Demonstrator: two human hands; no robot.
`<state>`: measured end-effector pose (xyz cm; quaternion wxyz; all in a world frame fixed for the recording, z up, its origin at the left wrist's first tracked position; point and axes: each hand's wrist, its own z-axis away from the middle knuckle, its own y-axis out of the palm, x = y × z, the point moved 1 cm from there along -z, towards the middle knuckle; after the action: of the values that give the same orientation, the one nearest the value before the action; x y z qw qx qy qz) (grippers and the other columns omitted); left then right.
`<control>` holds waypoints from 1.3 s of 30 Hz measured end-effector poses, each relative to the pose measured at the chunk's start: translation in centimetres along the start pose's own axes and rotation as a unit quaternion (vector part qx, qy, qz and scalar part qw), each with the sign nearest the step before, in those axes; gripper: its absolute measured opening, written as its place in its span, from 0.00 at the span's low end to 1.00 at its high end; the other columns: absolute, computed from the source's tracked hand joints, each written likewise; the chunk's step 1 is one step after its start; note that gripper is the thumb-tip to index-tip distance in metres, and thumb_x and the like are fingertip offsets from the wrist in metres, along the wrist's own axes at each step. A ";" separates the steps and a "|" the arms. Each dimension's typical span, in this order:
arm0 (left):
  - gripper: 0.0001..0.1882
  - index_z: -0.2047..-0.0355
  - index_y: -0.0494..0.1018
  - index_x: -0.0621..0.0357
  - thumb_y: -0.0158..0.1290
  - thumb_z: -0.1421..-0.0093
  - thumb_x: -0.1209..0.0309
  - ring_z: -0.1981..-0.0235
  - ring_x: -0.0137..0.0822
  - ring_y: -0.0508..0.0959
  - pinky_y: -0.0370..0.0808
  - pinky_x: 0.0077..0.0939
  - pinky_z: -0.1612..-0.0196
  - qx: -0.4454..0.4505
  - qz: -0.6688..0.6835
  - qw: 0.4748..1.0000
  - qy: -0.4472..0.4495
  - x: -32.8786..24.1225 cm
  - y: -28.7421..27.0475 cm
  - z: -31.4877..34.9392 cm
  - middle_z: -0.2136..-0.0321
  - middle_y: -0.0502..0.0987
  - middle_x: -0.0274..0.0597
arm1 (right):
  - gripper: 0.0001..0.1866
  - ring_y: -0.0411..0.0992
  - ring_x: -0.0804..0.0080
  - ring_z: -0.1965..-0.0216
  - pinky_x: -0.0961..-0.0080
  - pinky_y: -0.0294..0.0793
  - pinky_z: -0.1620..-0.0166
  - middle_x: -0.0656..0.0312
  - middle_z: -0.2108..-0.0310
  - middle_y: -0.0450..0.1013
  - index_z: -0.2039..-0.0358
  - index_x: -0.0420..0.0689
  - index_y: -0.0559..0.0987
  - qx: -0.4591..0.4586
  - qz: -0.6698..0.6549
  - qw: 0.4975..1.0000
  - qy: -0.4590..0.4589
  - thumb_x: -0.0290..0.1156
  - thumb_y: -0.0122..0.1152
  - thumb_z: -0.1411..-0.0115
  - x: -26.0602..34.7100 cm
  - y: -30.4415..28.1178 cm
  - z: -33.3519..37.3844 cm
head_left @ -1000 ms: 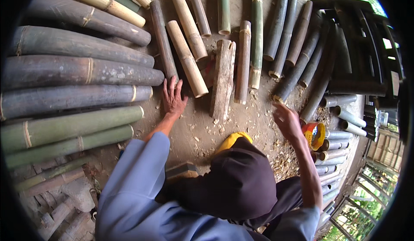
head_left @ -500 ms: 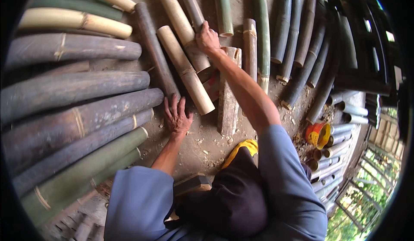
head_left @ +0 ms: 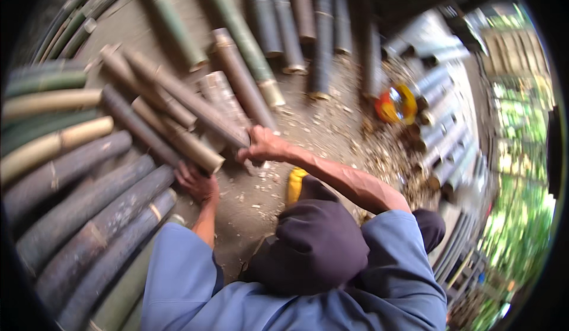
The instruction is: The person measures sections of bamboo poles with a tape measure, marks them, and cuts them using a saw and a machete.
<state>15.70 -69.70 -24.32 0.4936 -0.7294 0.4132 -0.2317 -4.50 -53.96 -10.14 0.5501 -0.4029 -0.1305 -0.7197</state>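
My right hand point(head_left: 261, 145) is closed around the near end of a brown bamboo pole point(head_left: 184, 98), which slants away to the far left, beside paler poles. Fingers of my left hand point(head_left: 197, 183) are stretched out and apart over the near end of a dark bamboo pole point(head_left: 139, 123); motion blurs them somewhat. Between these two poles lies a short pale bamboo length point(head_left: 178, 135), its cut end facing me. Another pale bamboo pole point(head_left: 148, 88) sits just behind it. A rough wooden block point(head_left: 224, 97) is partly hidden behind the brown pole.
Thick dark bamboo poles point(head_left: 89, 192) lie side by side at the left. Green poles point(head_left: 240, 32) and dark poles point(head_left: 323, 34) spread across the far side. A red and yellow bucket point(head_left: 388, 109) stands at right among wood chips point(head_left: 379, 153), near stacked bamboo point(head_left: 441, 129).
My right hand has drawn the brown pole's end nearer to me, past the pale poles. My left hand stays at the dark pole's end. The view has turned toward the right.
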 end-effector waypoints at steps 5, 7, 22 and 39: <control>0.37 0.47 0.60 0.59 0.62 0.53 0.57 0.41 0.58 0.56 0.57 0.52 0.39 -0.005 -0.012 1.000 -0.001 -1.1 -1.0 0.0 0.42 0.58 0.51 | 0.27 0.74 0.47 0.71 0.55 0.72 0.69 0.47 0.76 0.73 0.64 0.38 0.67 -0.117 0.163 0.980 -0.006 0.42 0.67 0.58 -9.1 -1.1 11.1; 0.36 0.47 0.60 0.60 0.62 0.52 0.58 0.41 0.57 0.56 0.56 0.51 0.38 -0.036 -0.016 0.999 0.016 -1.4 -0.5 0.2 0.42 0.58 0.51 | 0.27 0.74 0.46 0.71 0.54 0.72 0.69 0.46 0.74 0.73 0.64 0.38 0.65 -0.142 0.245 0.957 0.064 0.41 0.65 0.56 -10.0 -2.7 15.9; 0.22 0.58 0.69 0.57 0.58 0.54 0.66 0.55 0.53 0.71 0.69 0.40 0.56 0.104 0.247 0.942 0.202 -10.1 -4.3 -2.3 0.54 0.68 0.47 | 0.22 0.73 0.55 0.70 0.59 0.71 0.70 0.54 0.75 0.71 0.66 0.42 0.67 -0.240 0.362 0.899 0.065 0.35 0.63 0.61 -22.8 -5.0 34.4; 0.25 0.60 0.71 0.55 0.59 0.63 0.67 0.64 0.53 0.76 0.72 0.43 0.62 0.394 0.191 0.781 0.446 -31.7 -13.8 -7.5 0.68 0.75 0.51 | 0.26 0.70 0.52 0.60 0.61 0.72 0.58 0.47 0.63 0.69 0.49 0.44 0.67 -0.431 0.318 0.808 0.245 0.20 0.48 0.53 -33.2 -7.7 53.2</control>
<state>-2.20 -44.93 -6.45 0.5327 -0.1927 0.5905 -0.5748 14.12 5.20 1.89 0.5322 -0.4278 0.4677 -0.5613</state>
